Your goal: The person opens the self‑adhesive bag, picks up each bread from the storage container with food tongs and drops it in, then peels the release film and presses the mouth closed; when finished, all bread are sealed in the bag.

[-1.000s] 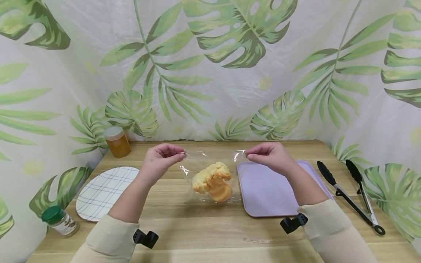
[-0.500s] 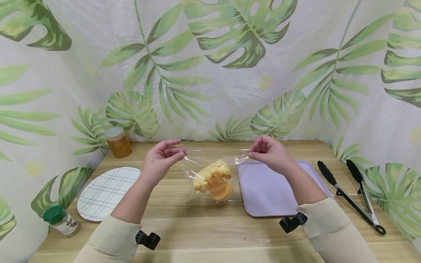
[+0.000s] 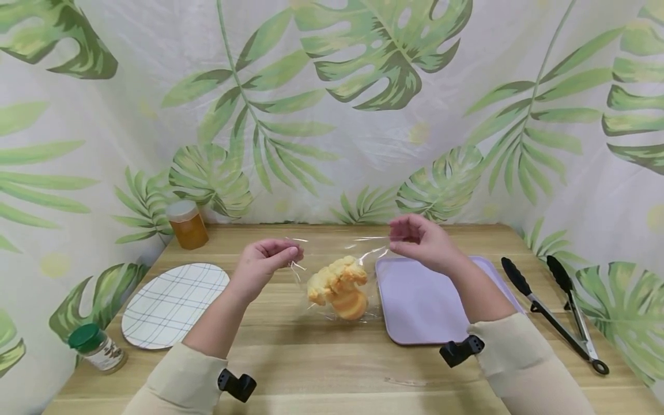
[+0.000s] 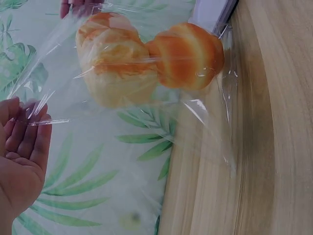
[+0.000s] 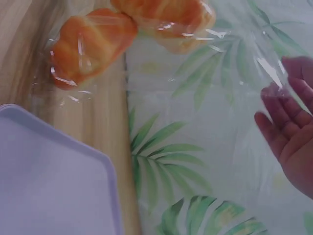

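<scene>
A clear plastic bag (image 3: 323, 249) hangs over the middle of the table between both hands. Inside it are two bread rolls: a pale, bumpy roll (image 3: 336, 279) and a rounder orange one with light stripes (image 3: 349, 304). My left hand (image 3: 263, 264) pinches the bag's upper left corner between thumb and fingers. At the opposite corner, my right hand (image 3: 422, 243) holds the film near its fingertips, with the other fingers spread loosely. In the left wrist view, the film lies across the left fingers (image 4: 36, 137). Both rolls (image 5: 95, 46) hang below the held edge.
A lilac tray (image 3: 425, 305) lies right of the bag, with black-tipped tongs (image 3: 557, 317) beyond it. On the left are a checked plate (image 3: 168, 305), a green-capped spice jar (image 3: 97, 349) and a jar of amber contents (image 3: 188, 227). A leaf-patterned cloth (image 3: 332, 144) hangs behind.
My left hand has shifted right and slightly down, bringing its corner nearer the right hand. The bag's top edge has slackened. My right fingers have spread a little, and the rolls stay nearly in place.
</scene>
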A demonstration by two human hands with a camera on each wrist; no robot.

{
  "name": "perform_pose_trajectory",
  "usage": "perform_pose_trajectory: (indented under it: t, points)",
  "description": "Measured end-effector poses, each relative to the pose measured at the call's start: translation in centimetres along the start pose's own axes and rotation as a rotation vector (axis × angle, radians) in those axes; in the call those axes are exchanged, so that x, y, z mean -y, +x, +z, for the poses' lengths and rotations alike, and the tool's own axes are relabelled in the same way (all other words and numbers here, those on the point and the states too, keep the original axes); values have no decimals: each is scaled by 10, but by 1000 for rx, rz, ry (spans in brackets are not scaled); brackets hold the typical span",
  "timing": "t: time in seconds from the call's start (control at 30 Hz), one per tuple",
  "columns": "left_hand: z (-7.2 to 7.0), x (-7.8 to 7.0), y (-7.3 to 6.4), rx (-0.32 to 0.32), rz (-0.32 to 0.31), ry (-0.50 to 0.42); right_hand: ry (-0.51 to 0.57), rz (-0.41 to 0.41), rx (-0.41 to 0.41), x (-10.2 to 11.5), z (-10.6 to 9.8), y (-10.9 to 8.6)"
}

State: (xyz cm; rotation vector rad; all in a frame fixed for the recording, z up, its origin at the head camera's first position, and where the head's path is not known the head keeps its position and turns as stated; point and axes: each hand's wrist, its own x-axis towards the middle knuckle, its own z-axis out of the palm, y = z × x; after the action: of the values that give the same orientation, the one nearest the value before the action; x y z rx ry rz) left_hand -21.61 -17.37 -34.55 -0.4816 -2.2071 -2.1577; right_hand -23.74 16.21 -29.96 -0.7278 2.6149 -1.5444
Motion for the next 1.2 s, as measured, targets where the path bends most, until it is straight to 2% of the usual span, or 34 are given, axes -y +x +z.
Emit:
perform_pose_trajectory:
  t: [0.13,0.3,0.37,0.47,0.57,0.67,0.9,1.1,1.2]
  points:
    - [4,-1,0,-3,7,-42,-210,-42,101,29,12,15]
    - [8,-1,-1,9,12,-72,-444,-82,312,69,47,44]
    - [9,-1,-1,16,16,-72,-502,-68,397,78,61,53]
    - [10,-2,-2,18,20,-64,-553,-47,464,82,73,63]
    - [8,-3,-3,24,17,-58,-573,-35,470,80,74,67]
    - [5,-3,-4,24,15,-61,-553,-17,468,76,66,66]
    - [3,-3,-3,10,9,-22,-528,20,437,57,32,52]
    - [2,-3,-4,4,17,-48,-495,17,406,40,7,40]
    - [3,-2,-4,-4,18,-45,-494,47,387,31,-4,35]
